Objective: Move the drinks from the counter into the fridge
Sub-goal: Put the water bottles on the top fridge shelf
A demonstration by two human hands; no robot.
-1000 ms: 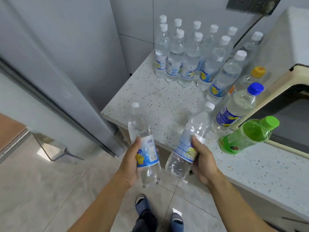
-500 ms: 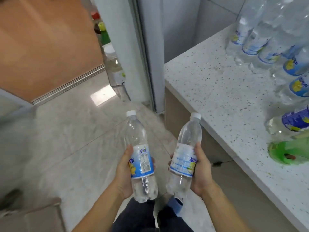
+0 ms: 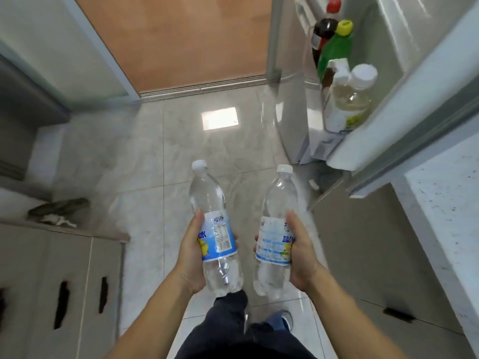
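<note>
- Pale tiled floor [image 3: 160, 141] underfoot, worktop [image 3: 445, 198] edge at right.
- Left hand [image 3: 193, 252] grips one water bottle [image 3: 216, 229]; right hand [image 3: 298, 252] grips another bottle [image 3: 276, 229], both upright.
- Carrying step, probably; next, reach the open fridge door shelf [image 3: 337, 117], already holding drinks, and find a gap.

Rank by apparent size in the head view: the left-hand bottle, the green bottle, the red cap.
1. Left-hand bottle, though it is nearest the camera.
2. Green bottle, partly hidden.
3. Red cap.
</note>
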